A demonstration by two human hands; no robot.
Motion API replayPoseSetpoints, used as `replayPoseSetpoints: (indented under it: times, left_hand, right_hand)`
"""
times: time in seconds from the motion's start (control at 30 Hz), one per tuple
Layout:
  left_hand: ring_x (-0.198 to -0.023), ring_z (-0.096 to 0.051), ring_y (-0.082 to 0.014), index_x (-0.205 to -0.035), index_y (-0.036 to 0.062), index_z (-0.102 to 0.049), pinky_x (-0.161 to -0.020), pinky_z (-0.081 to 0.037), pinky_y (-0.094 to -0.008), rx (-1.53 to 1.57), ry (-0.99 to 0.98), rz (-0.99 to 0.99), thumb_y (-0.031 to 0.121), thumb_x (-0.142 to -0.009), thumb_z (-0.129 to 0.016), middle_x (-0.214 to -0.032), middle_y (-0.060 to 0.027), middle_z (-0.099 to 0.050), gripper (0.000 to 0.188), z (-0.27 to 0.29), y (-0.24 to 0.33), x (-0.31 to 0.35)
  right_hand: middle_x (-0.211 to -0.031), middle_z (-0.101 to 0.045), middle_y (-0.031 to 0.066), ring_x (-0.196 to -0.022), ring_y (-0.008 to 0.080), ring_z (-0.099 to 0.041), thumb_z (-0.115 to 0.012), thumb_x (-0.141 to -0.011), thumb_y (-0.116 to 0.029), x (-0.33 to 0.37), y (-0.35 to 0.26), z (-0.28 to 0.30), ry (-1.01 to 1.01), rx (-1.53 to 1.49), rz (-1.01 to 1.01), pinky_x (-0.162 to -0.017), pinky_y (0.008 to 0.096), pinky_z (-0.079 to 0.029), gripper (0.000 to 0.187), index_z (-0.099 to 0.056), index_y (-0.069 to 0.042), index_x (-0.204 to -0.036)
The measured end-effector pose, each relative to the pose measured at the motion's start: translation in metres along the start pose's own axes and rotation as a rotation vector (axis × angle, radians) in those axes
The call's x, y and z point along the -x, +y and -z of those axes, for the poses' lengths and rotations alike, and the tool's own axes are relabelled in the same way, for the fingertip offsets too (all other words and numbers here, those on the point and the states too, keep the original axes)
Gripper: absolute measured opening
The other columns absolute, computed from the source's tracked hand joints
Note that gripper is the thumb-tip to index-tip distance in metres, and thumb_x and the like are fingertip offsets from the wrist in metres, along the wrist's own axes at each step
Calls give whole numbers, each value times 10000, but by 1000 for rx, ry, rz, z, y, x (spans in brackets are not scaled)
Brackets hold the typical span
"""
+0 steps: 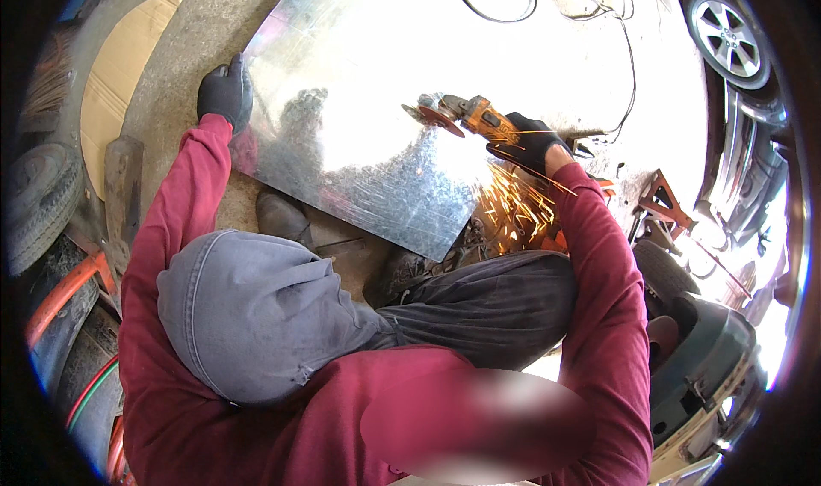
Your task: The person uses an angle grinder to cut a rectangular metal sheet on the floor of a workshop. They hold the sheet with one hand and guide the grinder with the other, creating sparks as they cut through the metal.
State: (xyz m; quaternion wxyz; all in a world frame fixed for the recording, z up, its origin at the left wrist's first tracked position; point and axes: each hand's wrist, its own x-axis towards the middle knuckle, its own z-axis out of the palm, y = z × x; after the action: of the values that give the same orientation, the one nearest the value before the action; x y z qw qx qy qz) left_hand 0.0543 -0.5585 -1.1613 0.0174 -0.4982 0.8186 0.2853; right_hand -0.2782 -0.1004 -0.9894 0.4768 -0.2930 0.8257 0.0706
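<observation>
A large shiny metal sheet (376,84) lies on the ground in front of me. My left hand (225,92), in a black glove, presses on its left edge. My right hand (530,141), also gloved, grips an orange angle grinder (466,114). The grinder's reddish disc (434,116) touches the sheet near the middle, and orange sparks (513,208) spray down toward my right knee. My knees in grey trousers and my dark shoes sit just below the sheet's near edge.
A black cable (629,67) loops over the far side of the sheet. A car wheel (725,32) and bodywork stand at the right. Cardboard (115,84) lies at the upper left, tyres and orange hoses (60,289) at the left. A red metal bracket (663,199) sits by my right arm.
</observation>
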Motion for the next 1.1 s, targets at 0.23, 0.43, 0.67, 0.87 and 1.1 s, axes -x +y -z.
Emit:
replayPoseSetpoints:
  times: [0.23, 0.43, 0.67, 0.87, 1.1]
  left_hand:
    - [-957, -717, -481, -1008, -29, -763, -844, -554, -517, 91, -5, 18, 542, -1095, -484, -981, -296, -744, 641, 4, 3, -4]
    - [-962, -722, -477, -1021, -32, -761, -850, -554, -515, 71, -40, 38, 532, -1098, -479, -992, -300, -745, 635, 5, -4, -7]
    - [-954, -725, -475, -1024, -35, -763, -843, -553, -517, 51, -4, 4, 533, -1095, -484, -986, -300, -745, 637, 1, -9, -7]
    - [-957, -724, -477, -1026, -38, -761, -842, -553, -519, 90, 14, 11, 545, -1090, -477, -984, -301, -743, 652, 4, 0, -2]
    - [-962, -722, -476, -1039, -34, -764, -847, -555, -519, 80, -23, 34, 547, -1091, -472, -998, -304, -741, 652, 4, -6, -5]
  right_hand:
    - [-1217, -762, 205, -1146, 400, -729, -794, -839, -657, -10, 7, -5, -17, 93, -51, -996, 469, -569, 725, -668, -123, -1311]
    - [-1209, -762, 200, -1145, 403, -727, -784, -867, -625, -8, 1, -8, -27, 89, -39, -984, 470, -572, 685, -661, -122, -1316]
    - [-1177, -765, 197, -1111, 397, -732, -788, -880, -593, -16, 4, -13, 9, -20, 58, -960, 467, -572, 657, -660, -99, -1295]
    - [-1182, -763, 202, -1109, 391, -735, -804, -873, -598, -21, -2, -10, -7, 16, 17, -955, 465, -571, 679, -656, -101, -1311]
    - [-1178, -763, 214, -1107, 392, -738, -794, -877, -617, -24, 2, -15, -25, 50, 12, -957, 471, -572, 698, -651, -108, -1334]
